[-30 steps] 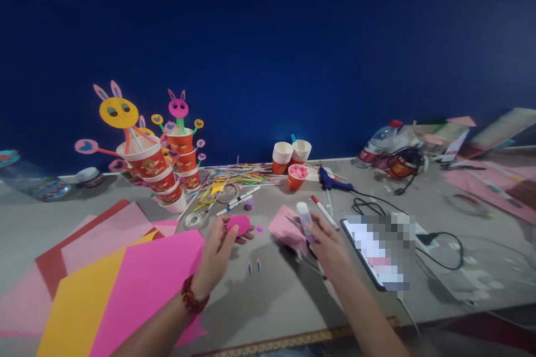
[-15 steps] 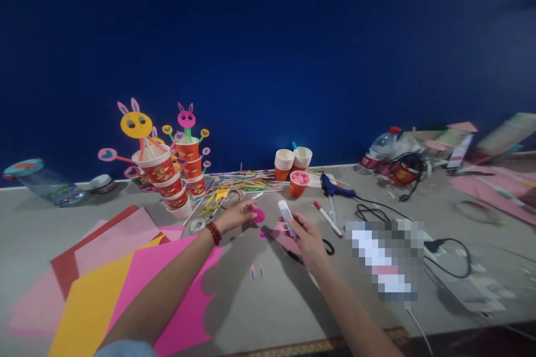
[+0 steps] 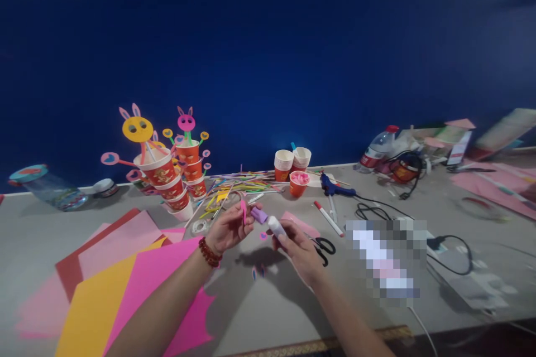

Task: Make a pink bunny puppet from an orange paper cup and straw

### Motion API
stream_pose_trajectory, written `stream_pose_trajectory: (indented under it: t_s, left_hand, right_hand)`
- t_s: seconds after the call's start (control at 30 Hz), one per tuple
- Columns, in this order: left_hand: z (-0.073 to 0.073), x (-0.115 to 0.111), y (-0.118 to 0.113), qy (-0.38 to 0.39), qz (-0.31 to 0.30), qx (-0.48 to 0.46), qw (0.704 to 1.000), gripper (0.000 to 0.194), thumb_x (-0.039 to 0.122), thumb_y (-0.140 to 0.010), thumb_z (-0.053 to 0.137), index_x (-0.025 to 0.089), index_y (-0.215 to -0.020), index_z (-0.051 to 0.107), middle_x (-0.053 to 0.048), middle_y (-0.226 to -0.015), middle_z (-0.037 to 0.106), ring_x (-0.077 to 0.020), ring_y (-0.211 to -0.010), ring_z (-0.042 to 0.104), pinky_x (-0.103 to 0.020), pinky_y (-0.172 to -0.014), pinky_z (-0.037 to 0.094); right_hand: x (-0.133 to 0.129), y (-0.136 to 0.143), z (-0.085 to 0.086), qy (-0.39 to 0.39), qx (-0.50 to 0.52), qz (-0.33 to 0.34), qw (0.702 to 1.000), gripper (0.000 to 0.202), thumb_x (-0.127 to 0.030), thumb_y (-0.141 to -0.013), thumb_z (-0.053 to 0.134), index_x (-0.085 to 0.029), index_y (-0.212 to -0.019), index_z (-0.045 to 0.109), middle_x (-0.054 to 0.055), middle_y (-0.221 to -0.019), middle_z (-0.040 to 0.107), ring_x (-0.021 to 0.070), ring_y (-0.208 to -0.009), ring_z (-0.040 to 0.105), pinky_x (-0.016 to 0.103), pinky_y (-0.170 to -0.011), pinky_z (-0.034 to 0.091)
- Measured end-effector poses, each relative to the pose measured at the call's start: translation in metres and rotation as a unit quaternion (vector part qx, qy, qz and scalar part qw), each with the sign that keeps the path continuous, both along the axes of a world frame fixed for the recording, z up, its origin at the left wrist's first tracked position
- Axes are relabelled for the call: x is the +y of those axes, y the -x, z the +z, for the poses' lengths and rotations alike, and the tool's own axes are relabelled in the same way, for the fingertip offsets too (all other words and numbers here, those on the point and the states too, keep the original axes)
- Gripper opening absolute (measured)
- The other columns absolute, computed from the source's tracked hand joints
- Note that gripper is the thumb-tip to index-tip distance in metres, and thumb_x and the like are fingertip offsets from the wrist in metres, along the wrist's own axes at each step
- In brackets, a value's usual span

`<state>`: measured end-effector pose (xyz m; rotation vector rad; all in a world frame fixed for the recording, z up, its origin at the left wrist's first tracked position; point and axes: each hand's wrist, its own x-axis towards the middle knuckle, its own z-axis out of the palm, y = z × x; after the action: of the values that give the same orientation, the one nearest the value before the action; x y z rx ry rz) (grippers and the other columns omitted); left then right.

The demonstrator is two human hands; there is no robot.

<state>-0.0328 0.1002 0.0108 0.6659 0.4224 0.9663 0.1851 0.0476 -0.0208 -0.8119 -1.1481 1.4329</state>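
Note:
My left hand [image 3: 228, 230], with a beaded bracelet at the wrist, is closed on a pink paper circle [image 3: 243, 211] turned nearly edge-on and on a purple cap [image 3: 258, 215]. Just to the right, my right hand [image 3: 299, 251] grips a white glue stick [image 3: 276, 227], its end close to the cap. Whether cap and stick touch is hard to tell. Below the hands, small pink-and-blue paper ears [image 3: 254, 273] lie on the grey table, and a small pink paper piece [image 3: 263, 236] with a blue mark lies between the hands.
Stacked red cups [image 3: 161, 175] with paper rabbit faces stand at left, behind coloured paper sheets [image 3: 157, 284]. Several sticks [image 3: 238, 185] lie at the back. Black-handled scissors [image 3: 325, 246], a red-capped marker [image 3: 329, 218], a blue glue gun [image 3: 337, 187] and cables are on the right.
My hands have come closer together. The pink circle has turned edge-on, and the purple cap now shows in my left hand. My right hand has moved down and left with the glue stick.

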Motion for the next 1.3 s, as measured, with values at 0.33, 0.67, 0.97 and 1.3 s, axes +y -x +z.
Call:
stream_pose_trajectory:
  t_s: [0.33,0.67,0.97,1.3]
  left_hand:
    - [0.009,-0.017,-0.003,0.009,0.003,-0.019,1.000,0.017,0.019,-0.078,0.079,0.014,-0.084,0.064,-0.010,-0.111,0.073,-0.0059,-0.062,0.064,-0.019,-0.067,0.060]
    - [0.012,-0.022,0.000,-0.062,0.020,0.031,0.997,0.018,0.025,-0.081,0.079,0.012,-0.084,0.067,-0.009,-0.107,0.072,-0.0092,-0.060,0.067,-0.028,-0.074,0.058]
    - [0.003,-0.032,0.000,-0.063,0.008,0.017,0.998,0.015,0.025,-0.086,0.073,0.012,-0.085,0.066,-0.009,-0.099,0.074,-0.0094,-0.056,0.067,-0.028,-0.073,0.058]
    - [-0.010,-0.041,0.019,-0.005,0.059,0.145,0.988,0.022,0.032,-0.087,0.073,0.015,-0.098,0.066,-0.015,-0.128,0.068,-0.0190,-0.079,0.076,-0.025,-0.060,0.062]
  right_hand:
    - [-0.007,-0.003,-0.003,-0.087,-0.165,-0.046,0.981,0.033,-0.044,-0.089,0.067,-0.022,-0.113,0.067,0.006,-0.100,0.067,0.0199,-0.082,0.062,0.031,-0.073,0.052]
    - [-0.012,0.004,0.007,-0.107,-0.234,-0.034,0.966,0.030,-0.042,-0.095,0.057,-0.020,-0.114,0.065,0.006,-0.097,0.070,0.0204,-0.083,0.064,0.028,-0.070,0.051]
    - [-0.012,0.006,0.001,-0.113,-0.270,0.034,0.956,0.032,-0.041,-0.095,0.055,-0.020,-0.118,0.063,0.007,-0.098,0.072,0.0221,-0.082,0.067,0.033,-0.075,0.054]
    - [0.063,-0.021,0.003,-0.097,-0.380,-0.077,0.917,0.031,-0.039,-0.083,0.067,-0.019,-0.106,0.068,0.008,-0.097,0.075,0.0242,-0.085,0.072,0.034,-0.077,0.056]
